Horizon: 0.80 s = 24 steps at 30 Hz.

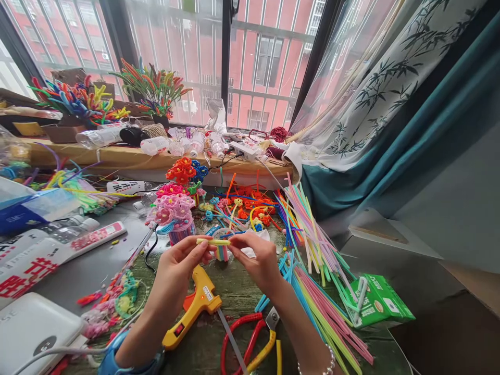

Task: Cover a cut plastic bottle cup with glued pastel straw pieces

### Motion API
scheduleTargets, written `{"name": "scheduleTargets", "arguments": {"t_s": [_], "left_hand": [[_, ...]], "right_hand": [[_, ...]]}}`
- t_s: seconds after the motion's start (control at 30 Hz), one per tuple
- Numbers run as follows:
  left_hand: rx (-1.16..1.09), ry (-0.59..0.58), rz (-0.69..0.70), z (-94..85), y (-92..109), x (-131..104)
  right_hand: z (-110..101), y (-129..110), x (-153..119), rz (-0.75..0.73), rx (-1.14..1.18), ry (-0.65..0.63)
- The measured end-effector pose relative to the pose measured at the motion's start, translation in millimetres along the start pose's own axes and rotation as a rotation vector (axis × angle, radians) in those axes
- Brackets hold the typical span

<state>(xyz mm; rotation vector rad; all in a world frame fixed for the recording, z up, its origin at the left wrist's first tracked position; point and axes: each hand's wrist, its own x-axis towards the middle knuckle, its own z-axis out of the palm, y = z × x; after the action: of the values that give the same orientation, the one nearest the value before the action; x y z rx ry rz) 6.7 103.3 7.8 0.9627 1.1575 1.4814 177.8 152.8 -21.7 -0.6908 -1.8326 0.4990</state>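
Note:
A short yellow fuzzy stem (214,242) is stretched level between my two hands above the table. My left hand (182,260) pinches its left end, and the fingertips of my right hand (255,255) close on its right end. Below my hands lies a yellow glue gun (195,307) with a glue stick in its back. Red-handled pliers (242,341) and yellow-handled cutters (269,338) rest near the front edge. Just behind the stem stands a roll of striped tape (221,254), partly hidden.
Bundles of coloured stems (312,224) and a green box (378,302) lie at the right. Fuzzy flowers (172,208) stand in a jar behind my left hand. A white power bank (37,333) is at the lower left. Bottles (156,146) line the sill.

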Motion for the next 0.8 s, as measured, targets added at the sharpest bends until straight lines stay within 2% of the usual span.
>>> {"name": "scheduleTargets", "arguments": {"t_s": [0.13, 0.2, 0.27, 0.33, 0.4, 0.47, 0.53, 0.67, 0.8], "left_hand": [[0.055, -0.022, 0.016, -0.7, 0.2, 2.8], [0.200, -0.018, 0.052, -5.1, -0.3, 0.5], [0.497, 0.012, 0.102, -13.4, -2.9, -7.8], [0.911, 0.038, 0.157, -23.7, -8.4, -21.9], [1.229, 0.027, 0.198, -32.2, -16.3, -38.8], [1.478, -0.009, 0.186, -35.4, -24.5, -53.8], [1.626, -0.073, 0.149, -33.3, -31.1, -63.6], [1.694, -0.148, 0.068, -28.1, -40.7, -68.7], [1.557, -0.119, 0.187, -41.8, -52.2, -69.4]], "right_hand": [[0.0, -0.2, -1.3, -0.019, -0.019, -0.009], [0.1, 0.7, -1.6, -0.024, -0.025, -0.008], [-0.2, 2.2, -1.4, -0.026, -0.037, -0.014], [-0.8, 3.7, -0.9, -0.025, -0.056, -0.025], [-1.5, 4.9, -0.6, -0.024, -0.076, -0.039], [-1.9, 5.9, -0.8, -0.015, -0.097, -0.049], [-1.6, 7.3, -1.4, -0.003, -0.112, -0.054], [-0.2, 11.9, -2.2, -0.013, -0.116, -0.050], [-0.1, 15.9, -1.9, -0.017, -0.129, -0.056]]}}
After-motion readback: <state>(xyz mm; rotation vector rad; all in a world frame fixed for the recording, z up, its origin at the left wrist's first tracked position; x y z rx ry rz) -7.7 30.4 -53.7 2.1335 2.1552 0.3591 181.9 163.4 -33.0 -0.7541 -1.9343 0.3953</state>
